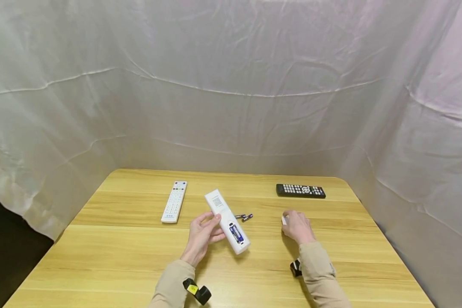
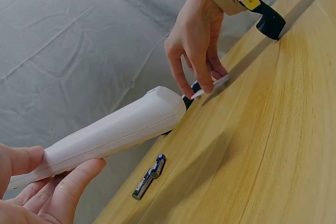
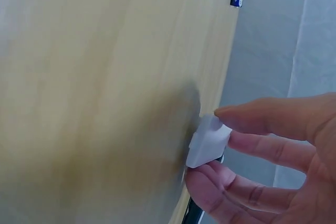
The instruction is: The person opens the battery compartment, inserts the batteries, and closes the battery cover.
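My left hand (image 1: pixel 201 238) grips a white remote control (image 1: pixel 224 216), thumb on top and fingers beneath, tilted above the table. In the head view its back faces up, and the uncovered compartment shows blue batteries (image 1: pixel 236 234) inside. Off to the right, my right hand (image 1: pixel 298 227) pinches a small white battery cover (image 3: pixel 209 142) between thumb and fingers. In the left wrist view that cover (image 2: pixel 210 86) is just above the tabletop, apart from the remote. Two loose batteries (image 1: pixel 247 217) lie on the wood behind the held remote.
A second white remote (image 1: pixel 174 202) lies face up at the left of the wooden table (image 1: pixel 111 252). At the back right is a black remote (image 1: pixel 300 191), also face up. Grey curtains (image 1: pixel 231 119) hang behind the table and at its sides.
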`<action>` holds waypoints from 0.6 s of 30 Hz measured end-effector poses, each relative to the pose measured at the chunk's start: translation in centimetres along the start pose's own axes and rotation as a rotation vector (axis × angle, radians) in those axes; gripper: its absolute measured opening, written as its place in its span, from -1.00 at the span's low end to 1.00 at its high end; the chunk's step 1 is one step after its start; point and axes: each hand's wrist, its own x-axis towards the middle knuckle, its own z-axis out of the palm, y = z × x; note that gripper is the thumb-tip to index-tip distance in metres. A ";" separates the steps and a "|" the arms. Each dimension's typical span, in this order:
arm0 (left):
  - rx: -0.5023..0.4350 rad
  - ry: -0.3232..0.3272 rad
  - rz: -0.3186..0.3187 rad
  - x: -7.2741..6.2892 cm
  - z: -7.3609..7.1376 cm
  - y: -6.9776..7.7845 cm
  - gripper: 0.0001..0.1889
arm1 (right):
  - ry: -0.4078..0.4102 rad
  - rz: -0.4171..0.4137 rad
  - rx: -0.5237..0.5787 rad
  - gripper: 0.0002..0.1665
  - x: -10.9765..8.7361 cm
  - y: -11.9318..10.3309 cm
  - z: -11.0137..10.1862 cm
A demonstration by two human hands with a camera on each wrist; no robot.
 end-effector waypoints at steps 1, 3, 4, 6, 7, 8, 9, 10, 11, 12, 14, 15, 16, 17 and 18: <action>-0.001 -0.005 0.005 0.0 0.0 0.0 -0.51 | 0.006 -0.004 0.005 -0.42 0.0 0.0 0.0; -0.009 -0.009 0.006 -0.1 0.0 0.0 -0.49 | 0.011 -0.002 0.028 -0.41 -0.2 -0.2 0.1; -0.012 -0.010 0.005 -0.1 0.0 0.0 -0.48 | 0.013 -0.001 0.037 -0.41 -0.3 -0.3 0.1; -0.011 -0.014 0.012 -0.1 -0.1 -0.1 -0.47 | 0.015 0.004 0.060 -0.41 -0.5 -0.5 0.1; -0.013 -0.013 0.011 -0.1 0.0 -0.1 -0.47 | 0.015 0.007 0.071 -0.40 -0.6 -0.6 0.2; -0.015 -0.007 0.008 -0.1 0.0 0.0 -0.48 | 0.015 0.010 0.082 -0.40 -0.7 -0.7 0.2; -0.016 -0.005 0.010 -0.1 0.0 0.0 -0.48 | 0.018 0.006 0.085 -0.41 -0.8 -0.8 0.2; -0.015 -0.003 0.010 -0.1 0.0 0.0 -0.49 | 0.018 0.008 0.094 -0.41 -0.9 -0.9 0.2; -0.014 -0.001 0.011 0.0 0.0 -0.1 -0.50 | 0.022 0.005 0.098 -0.41 -1.0 -1.0 0.3; -0.015 0.001 0.010 0.0 0.0 -0.1 -0.50 | 0.027 0.000 0.097 -0.42 -1.0 -1.1 0.3; -0.017 0.003 0.005 0.0 0.0 -0.1 -0.50 | 0.038 -0.016 0.091 -0.44 -1.1 -1.3 0.4; -0.017 0.001 0.004 0.0 0.0 -0.1 -0.50 | 0.043 -0.026 0.086 -0.45 -1.1 -1.3 0.5; -0.015 -0.005 0.008 0.0 0.0 -0.1 -0.49 | 0.049 -0.034 0.083 -0.45 -1.2 -1.4 0.5; -0.014 -0.009 0.011 0.0 -0.1 -0.1 -0.48 | 0.058 -0.047 0.075 -0.47 -1.2 -1.5 0.6; -0.015 -0.008 0.008 0.0 -0.1 -0.1 -0.47 | 0.062 -0.054 0.071 -0.48 -1.2 -1.6 0.7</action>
